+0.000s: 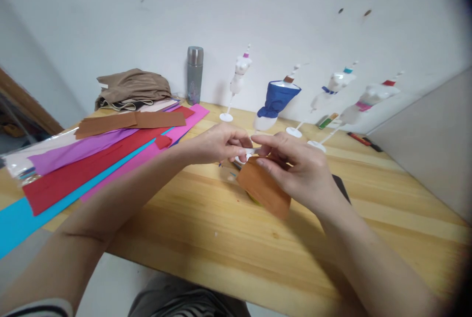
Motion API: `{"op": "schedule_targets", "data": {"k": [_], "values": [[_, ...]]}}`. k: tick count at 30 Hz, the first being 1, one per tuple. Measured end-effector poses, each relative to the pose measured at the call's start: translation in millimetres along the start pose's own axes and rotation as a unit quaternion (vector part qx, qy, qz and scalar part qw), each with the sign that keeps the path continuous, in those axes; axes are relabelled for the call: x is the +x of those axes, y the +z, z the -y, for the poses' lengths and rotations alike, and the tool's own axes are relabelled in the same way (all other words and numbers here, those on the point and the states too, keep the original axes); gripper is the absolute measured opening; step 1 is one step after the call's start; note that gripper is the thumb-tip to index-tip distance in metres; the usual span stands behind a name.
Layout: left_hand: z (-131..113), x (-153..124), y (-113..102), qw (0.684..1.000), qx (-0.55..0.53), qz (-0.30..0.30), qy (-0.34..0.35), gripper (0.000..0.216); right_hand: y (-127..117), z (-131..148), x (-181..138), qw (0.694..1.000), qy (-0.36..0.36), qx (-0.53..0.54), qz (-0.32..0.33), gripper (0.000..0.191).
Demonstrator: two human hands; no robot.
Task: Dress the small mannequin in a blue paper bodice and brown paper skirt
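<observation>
My left hand (221,144) is closed, thumb and forefinger pinching a small whitish strip (252,151) that spans the gap to my right fingertips; what it is made of I cannot tell. My right hand (300,167) is also closed. From its thumb and fingers hangs a piece of orange-brown crepe paper (266,190), tilted above the table. Just beyond both hands stands a small white mannequin wrapped in blue paper (278,97), its lower part hidden behind my fingers. Under the brown piece a yellow edge shows, mostly covered.
Several white mannequins on round stands, one (241,69) with a pink neck band, line the wall. A grey flask (195,76) and folded brown cloth (134,86) stand at back left. Coloured paper strips (92,174) cover the left side. A black flat object (341,188) lies right.
</observation>
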State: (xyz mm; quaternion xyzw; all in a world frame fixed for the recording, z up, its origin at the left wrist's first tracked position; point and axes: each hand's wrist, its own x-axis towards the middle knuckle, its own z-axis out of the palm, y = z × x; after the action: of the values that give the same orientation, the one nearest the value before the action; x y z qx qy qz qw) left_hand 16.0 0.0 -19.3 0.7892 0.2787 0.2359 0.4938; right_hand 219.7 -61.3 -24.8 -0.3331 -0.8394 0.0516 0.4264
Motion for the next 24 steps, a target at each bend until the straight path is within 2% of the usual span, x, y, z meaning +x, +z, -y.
{"op": "schedule_targets", "data": {"k": [5,11,19,24], "values": [[6,2,2,0.999,0.035,-0.021,0.027,0.012,3,0,-1,0.999,0.051,0.014,0.009,0.039],[8,2,5,0.99,0.107,-0.06,0.068,0.007,8,1,-2,0.994,0.105,0.037,-0.016,0.031],[1,-1,8,0.99,0.1,-0.067,0.069,0.007,11,1,-3,0.993,0.109,0.02,-0.042,0.033],[-6,-4,12,0.982,0.148,-0.092,0.072,0.006,14,1,-3,0.993,0.096,0.005,-0.063,0.03]]}}
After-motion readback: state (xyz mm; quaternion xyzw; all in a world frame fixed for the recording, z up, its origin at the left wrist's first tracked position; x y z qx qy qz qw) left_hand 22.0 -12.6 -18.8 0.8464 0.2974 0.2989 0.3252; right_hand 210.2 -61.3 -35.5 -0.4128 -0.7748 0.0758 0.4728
